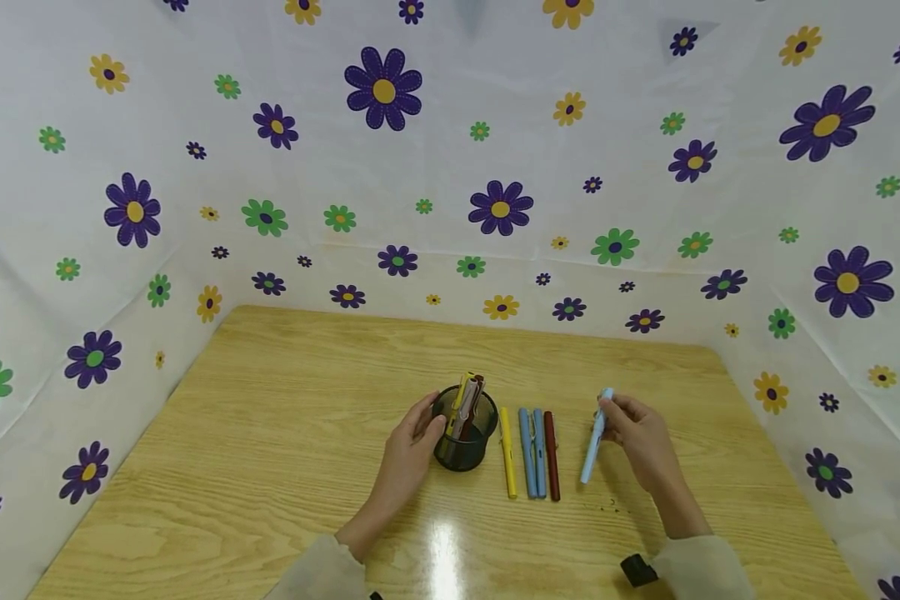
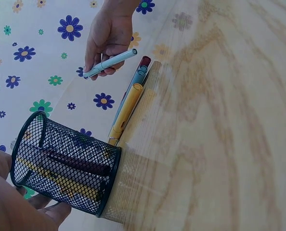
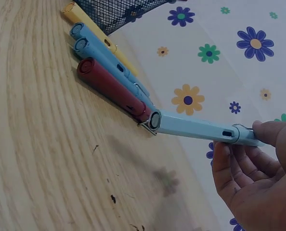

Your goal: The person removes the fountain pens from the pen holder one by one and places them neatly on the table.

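White cloth (image 1: 307,167) with purple, yellow and green flowers hangs at the back and on both sides. In front of it is a wood table (image 1: 270,400), and a bright patch of light (image 1: 444,558) shines on the near part of it.

A black net cup (image 1: 459,457) stands upright on the table. The left hand (image 1: 411,446) holds the cup by its left side, with the thumb and fingers bent round it. Some pens (image 1: 463,408) lean inside the cup. One of them is yellow.

Just to the right of the cup, four more pens lie side by side on the table. First comes a yellow pen (image 1: 508,454), then two blue pens (image 1: 540,454) close together, then a dark red pen (image 1: 552,454).

The right hand (image 1: 641,437) is to the right of this row. It pinches a light blue pen (image 1: 592,450) near its clip, between the thumb and fingers. This pen is tilted and up off the table, and a soft shadow (image 3: 148,159) lies under it. Near the right hand, small dark bits (image 1: 610,507) are on the wood. Both arms have pale sleeves (image 1: 705,571).
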`<state>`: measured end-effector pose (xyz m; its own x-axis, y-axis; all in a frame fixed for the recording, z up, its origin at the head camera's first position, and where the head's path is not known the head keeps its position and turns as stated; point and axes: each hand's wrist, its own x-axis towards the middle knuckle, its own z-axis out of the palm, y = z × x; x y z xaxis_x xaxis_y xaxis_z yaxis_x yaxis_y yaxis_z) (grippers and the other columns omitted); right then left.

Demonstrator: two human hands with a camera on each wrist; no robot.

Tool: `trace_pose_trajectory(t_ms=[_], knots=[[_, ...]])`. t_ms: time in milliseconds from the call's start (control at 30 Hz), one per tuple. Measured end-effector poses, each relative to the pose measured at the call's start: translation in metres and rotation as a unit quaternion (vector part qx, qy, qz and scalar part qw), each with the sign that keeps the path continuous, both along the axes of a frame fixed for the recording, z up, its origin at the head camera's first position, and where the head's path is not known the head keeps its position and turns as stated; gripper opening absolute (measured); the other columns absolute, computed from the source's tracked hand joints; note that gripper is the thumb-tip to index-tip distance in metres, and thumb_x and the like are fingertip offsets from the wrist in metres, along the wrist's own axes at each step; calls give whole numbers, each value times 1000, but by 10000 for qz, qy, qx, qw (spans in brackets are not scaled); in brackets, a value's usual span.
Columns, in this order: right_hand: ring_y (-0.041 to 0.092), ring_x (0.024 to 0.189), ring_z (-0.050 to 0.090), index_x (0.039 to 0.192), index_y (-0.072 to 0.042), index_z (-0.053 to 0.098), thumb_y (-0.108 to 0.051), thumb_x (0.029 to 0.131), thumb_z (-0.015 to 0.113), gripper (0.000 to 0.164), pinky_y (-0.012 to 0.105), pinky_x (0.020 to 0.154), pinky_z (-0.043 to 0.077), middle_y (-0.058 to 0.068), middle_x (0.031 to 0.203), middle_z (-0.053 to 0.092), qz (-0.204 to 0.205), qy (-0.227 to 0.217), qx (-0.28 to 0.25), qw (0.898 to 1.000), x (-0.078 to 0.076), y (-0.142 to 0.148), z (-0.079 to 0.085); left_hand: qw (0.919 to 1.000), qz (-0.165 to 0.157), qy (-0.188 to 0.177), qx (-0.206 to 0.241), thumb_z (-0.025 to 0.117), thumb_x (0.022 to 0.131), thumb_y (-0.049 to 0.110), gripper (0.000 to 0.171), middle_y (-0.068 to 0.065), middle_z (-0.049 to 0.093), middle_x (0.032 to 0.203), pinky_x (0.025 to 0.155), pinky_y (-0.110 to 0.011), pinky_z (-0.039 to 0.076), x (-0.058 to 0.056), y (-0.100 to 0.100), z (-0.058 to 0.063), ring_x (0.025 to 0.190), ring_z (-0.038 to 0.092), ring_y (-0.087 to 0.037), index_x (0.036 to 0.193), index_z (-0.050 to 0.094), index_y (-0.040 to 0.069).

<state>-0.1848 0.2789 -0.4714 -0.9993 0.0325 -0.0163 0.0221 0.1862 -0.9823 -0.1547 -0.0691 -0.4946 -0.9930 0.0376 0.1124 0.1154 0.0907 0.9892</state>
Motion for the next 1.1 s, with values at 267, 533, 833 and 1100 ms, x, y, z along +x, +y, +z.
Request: trace_pose_trajectory(t_ms=[267, 533, 833, 1100], knots=[[14, 88, 66, 138, 18, 50, -28, 109, 56, 54, 30, 81, 60, 16, 107, 66, 162, -195, 171, 9995, 0, -5, -6, 10000, -25, -14, 32, 58, 109, 27, 52, -24, 44, 155, 115, -53, 38, 2, 0, 2, 144, 42, -39, 155, 47, 7], [13, 88, 67, 140, 16, 50, -23, 109, 58, 51, 29, 80, 59, 18, 110, 68, 231, -451, 408, 9979, 0, -9, -9, 10000, -24, -31, 12, 57, 109, 27, 51, -24, 44, 156, 115, -54, 39, 2, 0, 3, 144, 42, -39, 155, 47, 8], [13, 85, 63, 139, 14, 54, -22, 107, 61, 48, 28, 72, 57, 11, 104, 69, 161, -627, 915, 9937, -1, -12, -13, 10000, -14, -26, 13, 57, 109, 28, 52, -24, 44, 155, 115, -53, 39, 2, 0, 3, 144, 42, -38, 155, 47, 7], [15, 80, 59, 135, 12, 59, -24, 105, 66, 48, 27, 67, 54, 11, 102, 68, 49, -618, 1304, 9895, 0, -19, -16, 10000, -42, -3, 19, 57, 109, 28, 52, -26, 44, 155, 115, -53, 37, 3, 0, 4, 144, 42, -40, 155, 47, 6]])
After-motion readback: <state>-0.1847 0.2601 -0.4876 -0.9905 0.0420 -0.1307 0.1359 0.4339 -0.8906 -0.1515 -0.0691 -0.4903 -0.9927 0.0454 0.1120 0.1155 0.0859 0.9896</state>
